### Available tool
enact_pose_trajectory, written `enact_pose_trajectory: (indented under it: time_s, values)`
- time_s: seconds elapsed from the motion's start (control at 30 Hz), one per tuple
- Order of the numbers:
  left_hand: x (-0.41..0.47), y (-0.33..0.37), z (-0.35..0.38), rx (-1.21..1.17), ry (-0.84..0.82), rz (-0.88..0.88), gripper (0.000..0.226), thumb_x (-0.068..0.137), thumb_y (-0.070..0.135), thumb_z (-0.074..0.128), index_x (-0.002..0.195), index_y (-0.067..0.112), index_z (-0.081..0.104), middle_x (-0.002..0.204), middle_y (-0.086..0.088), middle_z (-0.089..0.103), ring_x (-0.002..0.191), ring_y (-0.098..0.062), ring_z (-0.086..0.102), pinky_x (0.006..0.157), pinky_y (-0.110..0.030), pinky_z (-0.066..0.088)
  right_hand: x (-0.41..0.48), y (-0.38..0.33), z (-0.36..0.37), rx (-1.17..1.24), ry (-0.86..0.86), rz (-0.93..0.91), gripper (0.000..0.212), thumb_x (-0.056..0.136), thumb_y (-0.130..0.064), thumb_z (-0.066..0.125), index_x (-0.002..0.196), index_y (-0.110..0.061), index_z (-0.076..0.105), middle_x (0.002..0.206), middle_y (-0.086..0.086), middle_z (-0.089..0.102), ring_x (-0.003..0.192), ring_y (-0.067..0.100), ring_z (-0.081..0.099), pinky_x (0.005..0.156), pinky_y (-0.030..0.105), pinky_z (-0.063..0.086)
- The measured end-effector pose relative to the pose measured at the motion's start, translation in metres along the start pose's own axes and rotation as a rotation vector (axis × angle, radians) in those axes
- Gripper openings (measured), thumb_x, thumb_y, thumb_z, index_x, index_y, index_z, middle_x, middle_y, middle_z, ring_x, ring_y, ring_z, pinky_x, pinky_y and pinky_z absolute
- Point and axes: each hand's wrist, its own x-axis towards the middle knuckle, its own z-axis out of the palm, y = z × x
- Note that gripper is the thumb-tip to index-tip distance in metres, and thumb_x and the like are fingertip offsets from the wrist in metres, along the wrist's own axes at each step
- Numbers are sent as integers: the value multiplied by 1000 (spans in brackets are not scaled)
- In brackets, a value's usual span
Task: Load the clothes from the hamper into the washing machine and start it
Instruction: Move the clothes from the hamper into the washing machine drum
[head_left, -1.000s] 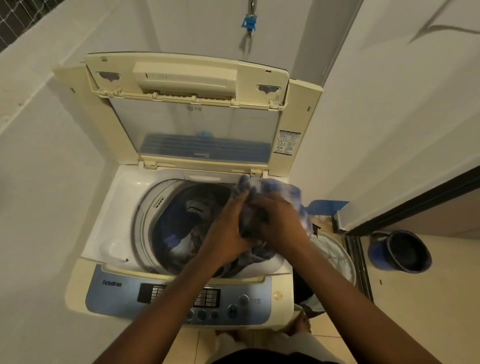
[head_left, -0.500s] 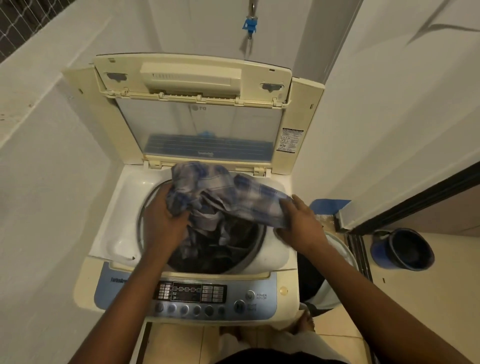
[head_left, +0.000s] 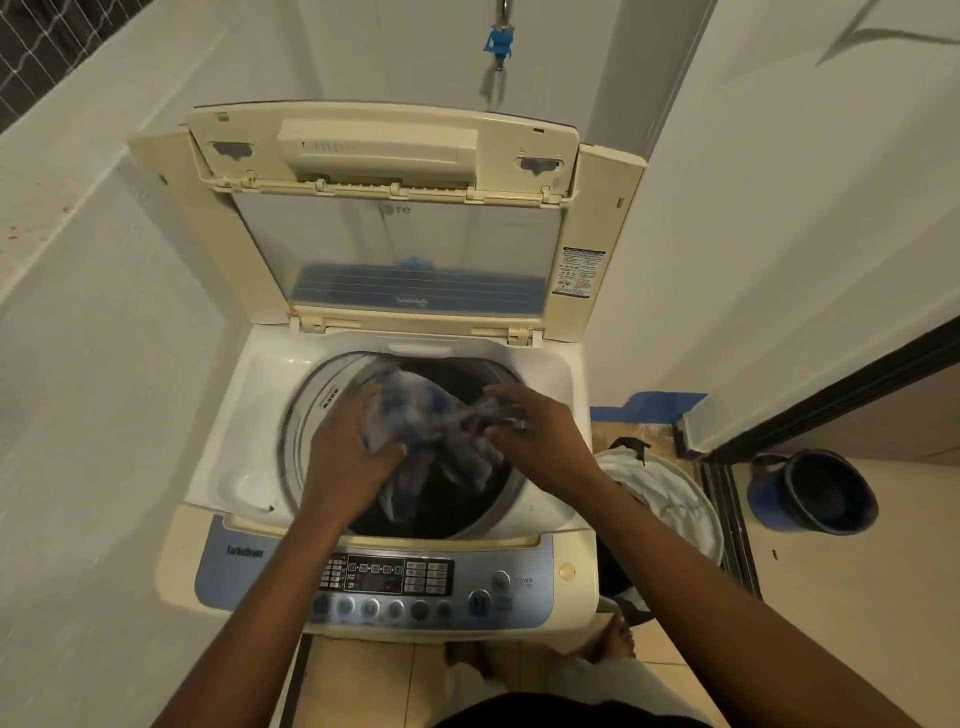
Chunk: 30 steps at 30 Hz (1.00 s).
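Crosswise over the drum (head_left: 470, 512), plaid shirt (head_left: 423, 415), pinched by left hand (head_left: 343, 447) and right hand (head_left: 540, 431).

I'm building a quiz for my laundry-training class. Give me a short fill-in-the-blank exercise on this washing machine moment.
1. The washing machine's lid stands ____.
2. Both the left hand and the right hand grip one blue-and-white ____ over the drum.
3. The hamper stands on the machine's ____ side.
4. The bucket on the floor is ____ in colour.

Missing words: open; garment; right; blue
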Motion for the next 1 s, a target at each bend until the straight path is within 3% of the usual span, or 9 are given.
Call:
enact_pose_trajectory:
  time_s: [0.1,0.2,0.27,0.4,0.47,0.63,0.77,0.9,1.0]
  values:
    - [-3,11,14,3,-31,53,72,81,14,85,144,26,53,144,0,60,132,-21,58,108,-43,51,-4,6,-8,48,0,30,42,95,-24,71,136,-29,62,131,-6,65,107,-5,57,71,-1,45]
    - [-5,19,30,-11,-45,102,67,80,24,85,138,38,56,144,9,59,131,-15,57,107,-49,52,-12,20,-26,42,81,-6,33,96,-26,71,129,-30,66,128,-10,68,104,-14,59,72,-1,47]
    - [-6,28,43,0,-70,112,63,80,31,83,136,42,57,144,12,59,131,-15,58,106,-54,53,-22,34,-43,68,143,-8,31,95,-21,72,126,-27,69,122,-13,68,105,-17,59,75,1,48]
    - [-11,56,78,18,-106,134,59,85,22,83,137,35,58,144,6,60,128,-15,59,107,-48,53,-50,70,-87,107,265,22,28,96,-16,70,123,-21,71,119,-12,72,106,-1,66,81,10,54]
    - [-13,72,101,34,-135,149,55,86,25,82,136,32,60,138,7,62,122,-13,61,104,-44,55,-65,94,-111,132,307,75,27,96,-15,70,123,-19,72,118,-10,73,107,-3,66,86,10,54]
    - [-28,114,184,6,-226,160,48,88,23,80,131,32,63,127,7,62,106,-6,65,89,-33,60,-102,158,-168,251,373,232,25,96,-15,70,120,-24,72,114,-14,75,108,4,70,91,29,58]
    - [-46,127,268,-39,-369,87,45,87,21,81,127,32,65,126,10,65,110,-10,65,92,-34,60,-125,208,-197,422,390,375,29,97,-13,69,126,-17,68,117,-3,74,104,12,72,82,24,61]
    - [-54,110,349,-18,-450,-96,54,87,21,83,135,32,61,136,11,64,116,-15,64,91,-24,54,-130,269,-205,508,320,514,34,94,-24,72,127,-19,65,122,-3,70,109,16,71,86,39,64]
    - [-58,79,412,-26,-454,-263,61,87,23,82,142,28,56,141,5,60,120,-17,63,90,-27,51,-123,319,-201,522,243,613,45,90,-34,74,132,-22,61,130,-2,64,116,18,67,88,45,63]
